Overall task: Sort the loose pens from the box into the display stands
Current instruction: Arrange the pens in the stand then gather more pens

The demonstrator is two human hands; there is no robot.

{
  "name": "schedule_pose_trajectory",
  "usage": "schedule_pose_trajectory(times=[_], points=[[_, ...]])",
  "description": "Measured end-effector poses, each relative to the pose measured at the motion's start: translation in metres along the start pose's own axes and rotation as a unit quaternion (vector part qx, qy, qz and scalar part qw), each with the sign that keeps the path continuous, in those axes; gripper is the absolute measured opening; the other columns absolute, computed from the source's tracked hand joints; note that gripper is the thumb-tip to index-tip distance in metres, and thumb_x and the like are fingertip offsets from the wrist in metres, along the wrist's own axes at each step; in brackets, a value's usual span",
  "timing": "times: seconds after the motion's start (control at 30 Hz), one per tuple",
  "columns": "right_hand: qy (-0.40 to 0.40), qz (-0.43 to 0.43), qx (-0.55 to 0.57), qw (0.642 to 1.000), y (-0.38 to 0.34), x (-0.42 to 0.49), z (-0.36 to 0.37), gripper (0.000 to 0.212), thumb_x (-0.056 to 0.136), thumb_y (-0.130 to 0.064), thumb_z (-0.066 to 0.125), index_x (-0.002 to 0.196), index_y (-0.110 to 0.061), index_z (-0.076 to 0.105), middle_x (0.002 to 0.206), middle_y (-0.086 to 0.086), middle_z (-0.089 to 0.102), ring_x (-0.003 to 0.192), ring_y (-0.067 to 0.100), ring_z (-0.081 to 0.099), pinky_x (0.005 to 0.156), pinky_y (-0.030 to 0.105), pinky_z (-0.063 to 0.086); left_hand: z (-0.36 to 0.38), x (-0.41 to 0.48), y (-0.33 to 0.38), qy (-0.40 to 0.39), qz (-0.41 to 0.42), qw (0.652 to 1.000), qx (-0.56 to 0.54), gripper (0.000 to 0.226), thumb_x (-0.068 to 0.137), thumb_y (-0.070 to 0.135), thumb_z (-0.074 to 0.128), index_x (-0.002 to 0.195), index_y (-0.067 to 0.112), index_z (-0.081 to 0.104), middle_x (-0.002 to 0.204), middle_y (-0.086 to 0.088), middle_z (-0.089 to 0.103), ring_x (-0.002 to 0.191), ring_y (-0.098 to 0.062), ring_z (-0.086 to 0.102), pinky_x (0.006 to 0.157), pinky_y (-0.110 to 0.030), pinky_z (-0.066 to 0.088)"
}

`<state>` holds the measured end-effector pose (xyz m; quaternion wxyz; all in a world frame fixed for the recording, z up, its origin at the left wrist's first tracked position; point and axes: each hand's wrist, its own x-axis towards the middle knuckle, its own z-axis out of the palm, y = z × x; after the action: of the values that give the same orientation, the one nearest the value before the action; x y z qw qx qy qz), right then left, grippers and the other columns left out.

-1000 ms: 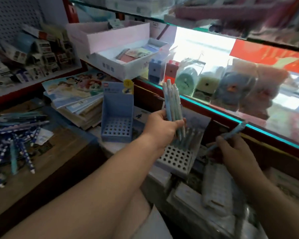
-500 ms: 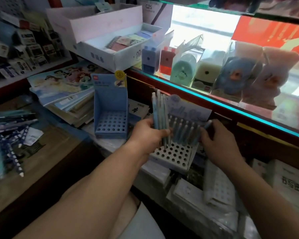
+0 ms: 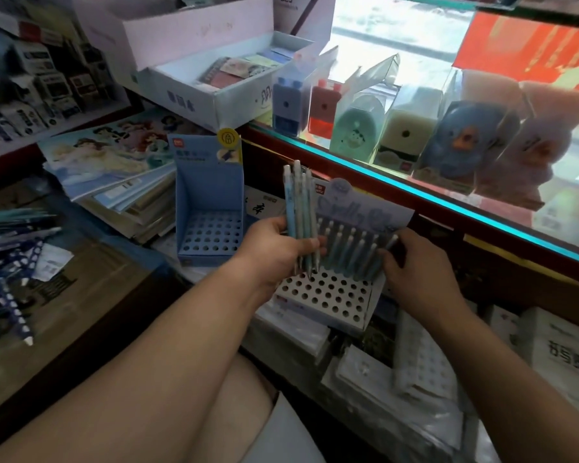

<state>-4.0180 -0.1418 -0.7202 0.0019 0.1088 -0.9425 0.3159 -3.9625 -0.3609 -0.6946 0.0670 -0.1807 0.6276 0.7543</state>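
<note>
My left hand (image 3: 278, 252) grips a bundle of several pale blue pens (image 3: 300, 202), held upright over the white display stand (image 3: 328, 295). That stand has a grid of round holes, and several pens (image 3: 351, 248) stand in its back rows. At the right end of those rows, my right hand (image 3: 415, 272) pinches one pen (image 3: 386, 247) that sits in a hole. To the left stands a blue display stand (image 3: 208, 212) with no pens in it. Loose pens (image 3: 10, 248) lie in a pile at the far left.
A glass counter with a lit teal edge (image 3: 448, 198) runs behind the stands and holds boxed pencil sharpeners (image 3: 358, 125). Stacked picture books (image 3: 114, 175) lie left of the blue stand. White open boxes (image 3: 214, 71) sit at the back. Packaged goods (image 3: 425, 372) lie below.
My right hand carried a single pen from the right down into the white stand's back row. My left hand kept its bundle and stayed over the stand.
</note>
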Motion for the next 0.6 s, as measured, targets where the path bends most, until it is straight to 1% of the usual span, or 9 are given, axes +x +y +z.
schedule_pose_trajectory(times=[0.1, 0.13, 0.2, 0.27, 0.33, 0.43, 0.53, 0.6], points=[[-0.013, 0.009, -0.009, 1.000, 0.001, 0.000, 0.000, 0.018, 0.099, -0.029, 0.060, 0.116, -0.026, 0.059, 0.110, -0.006, 0.063, 0.099, 0.012, 0.060, 0.083, 0.032, 0.051, -0.002, 0.000, -0.002, -0.001, 0.002, 1.000, 0.006, 0.038, 0.090, 0.000, 0.069, 0.126, 0.012, 0.065, 0.109, -0.007, 0.076, 0.099, -0.020, 0.075, 0.083, -0.036, 0.059], [-0.017, 0.012, -0.010, 1.000, 0.001, 0.000, 0.000, 0.016, 0.100, -0.030, 0.059, 0.115, -0.026, 0.060, 0.108, -0.006, 0.063, 0.098, 0.012, 0.061, 0.082, 0.032, 0.052, -0.002, -0.001, -0.003, 0.000, 0.002, 1.000, 0.004, 0.038, 0.090, 0.000, 0.069, 0.126, 0.011, 0.065, 0.108, -0.008, 0.077, 0.098, -0.020, 0.075, 0.084, -0.037, 0.059], [-0.016, 0.012, -0.007, 1.000, 0.001, 0.001, 0.001, 0.013, 0.101, -0.033, 0.056, 0.111, -0.026, 0.061, 0.105, -0.006, 0.064, 0.092, 0.008, 0.060, 0.075, 0.028, 0.050, -0.003, -0.002, -0.003, 0.002, 0.002, 1.000, 0.002, 0.037, 0.090, -0.002, 0.069, 0.125, 0.009, 0.065, 0.105, -0.008, 0.077, 0.096, -0.020, 0.076, 0.080, -0.034, 0.060], [-0.002, 0.003, -0.010, 1.000, 0.000, 0.001, 0.003, 0.012, 0.100, -0.033, 0.057, 0.109, -0.026, 0.061, 0.104, -0.007, 0.062, 0.089, 0.005, 0.058, 0.068, 0.022, 0.044, -0.003, -0.004, -0.002, -0.002, -0.001, 1.000, 0.004, 0.036, 0.090, -0.003, 0.068, 0.124, 0.008, 0.065, 0.104, -0.009, 0.077, 0.094, -0.018, 0.076, 0.073, -0.029, 0.060], [0.024, -0.001, -0.007, 1.000, -0.002, 0.000, 0.003, 0.016, 0.098, -0.030, 0.061, 0.113, -0.027, 0.059, 0.106, -0.010, 0.058, 0.091, 0.005, 0.056, 0.069, 0.021, 0.041, -0.004, -0.007, -0.002, -0.006, -0.009, 1.000, 0.010, 0.036, 0.091, -0.002, 0.068, 0.124, 0.010, 0.064, 0.105, -0.008, 0.077, 0.093, -0.016, 0.076, 0.070, -0.027, 0.060], [0.030, -0.002, -0.017, 0.999, -0.002, 0.000, 0.002, 0.016, 0.097, -0.028, 0.063, 0.112, -0.028, 0.057, 0.103, -0.012, 0.055, 0.090, 0.006, 0.054, 0.069, 0.023, 0.041, -0.007, -0.009, -0.002, -0.010, -0.013, 1.000, 0.021, 0.039, 0.089, -0.001, 0.069, 0.126, 0.011, 0.064, 0.110, -0.009, 0.076, 0.097, -0.017, 0.076, 0.078, -0.032, 0.061], [0.025, 0.012, -0.038, 0.999, 0.000, 0.000, 0.006, 0.009, 0.096, -0.028, 0.066, 0.104, -0.025, 0.062, 0.101, -0.009, 0.058, 0.086, 0.005, 0.056, 0.066, 0.023, 0.042, -0.009, -0.012, -0.003, -0.011, -0.018, 0.999, 0.036, 0.037, 0.089, -0.001, 0.069, 0.124, 0.012, 0.065, 0.111, -0.008, 0.075, 0.098, -0.017, 0.075, 0.086, -0.037, 0.061], [0.022, 0.024, -0.051, 0.998, 0.001, 0.001, 0.008, 0.007, 0.094, -0.027, 0.068, 0.099, -0.024, 0.064, 0.101, -0.006, 0.061, 0.084, 0.005, 0.057, 0.064, 0.022, 0.042, -0.011, -0.013, -0.003, -0.011, -0.021, 0.998, 0.054, 0.037, 0.089, 0.000, 0.070, 0.124, 0.012, 0.065, 0.110, -0.007, 0.076, 0.099, -0.017, 0.075, 0.093, -0.043, 0.059]])
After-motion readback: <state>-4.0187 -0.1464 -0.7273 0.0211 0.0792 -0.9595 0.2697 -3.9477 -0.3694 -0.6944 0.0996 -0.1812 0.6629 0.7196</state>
